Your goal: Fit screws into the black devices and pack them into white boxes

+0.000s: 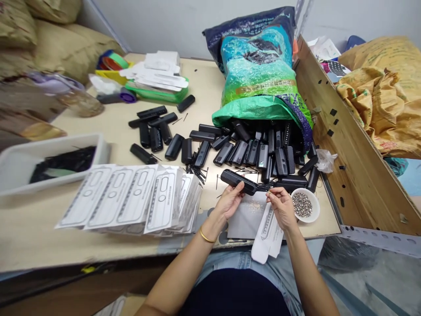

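Observation:
My left hand (pixel 231 201) grips a black oblong plastic case (pixel 237 180) with a ribbed face, thumb on top and fingers beneath it. Thin black cords lie by the case's right end. Close to that end, my right hand (pixel 283 205) is closed in a pinch; what sits between its fingertips is too small to name. Beside the right hand stands a white bowl (pixel 315 210) of small shiny metal pieces (pixel 301 205). Under the hands lie a pale sheet (pixel 243 224) with tiny beige bits and a flat white printed box (pixel 266 232).
Many similar black cases (pixel 241 151) spill from a colourful plastic bag (pixel 259 66). White printed boxes (pixel 131 197) are stacked at left, near a white tray (pixel 9 186) of black cords. A green basket (pixel 161 94) holds more boxes. A wooden board (pixel 355 131) edges the right side.

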`<state>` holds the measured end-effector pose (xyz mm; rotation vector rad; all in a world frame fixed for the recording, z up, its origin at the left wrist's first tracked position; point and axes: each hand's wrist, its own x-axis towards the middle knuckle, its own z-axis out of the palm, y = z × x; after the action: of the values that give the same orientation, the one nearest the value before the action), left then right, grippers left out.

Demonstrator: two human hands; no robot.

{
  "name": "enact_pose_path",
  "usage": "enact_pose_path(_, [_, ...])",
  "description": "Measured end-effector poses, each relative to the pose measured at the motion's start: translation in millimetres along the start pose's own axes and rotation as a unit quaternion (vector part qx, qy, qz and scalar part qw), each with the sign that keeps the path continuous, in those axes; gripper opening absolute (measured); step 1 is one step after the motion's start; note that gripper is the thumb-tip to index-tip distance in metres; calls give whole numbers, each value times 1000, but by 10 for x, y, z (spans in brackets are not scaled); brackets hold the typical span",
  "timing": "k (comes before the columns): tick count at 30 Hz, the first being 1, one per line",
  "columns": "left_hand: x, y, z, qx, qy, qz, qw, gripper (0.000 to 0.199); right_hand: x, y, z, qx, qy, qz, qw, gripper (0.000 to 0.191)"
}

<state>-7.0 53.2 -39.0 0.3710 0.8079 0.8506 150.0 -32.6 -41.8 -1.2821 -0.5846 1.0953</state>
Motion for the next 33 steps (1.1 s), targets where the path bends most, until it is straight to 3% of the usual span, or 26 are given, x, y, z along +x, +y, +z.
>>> enact_pose_path(9, [37, 29, -31, -37, -16, -14, 999, 29, 16, 2, 181, -58, -3, -26, 998, 16])
enact_pose_path(16, [41, 31, -38, -30, -12, -14, 999, 27, 43, 85, 299, -172, 40, -161, 971, 10])
enact_pose_path(20, [24, 42, -42, -25, -2, -17, 1000, 32, 33, 109, 334, -185, 55, -169, 967, 12])
enact_pose_path(26, [3, 33, -63, -41, -30, -40, 998, 33, -12, 111, 387, -200, 64, -179, 961, 13])
enact_pose_path(33, [-34, 16, -33, -26, -21, -31, 999, 29, -56, 99, 403, -242, 66, -233, 940, 11])
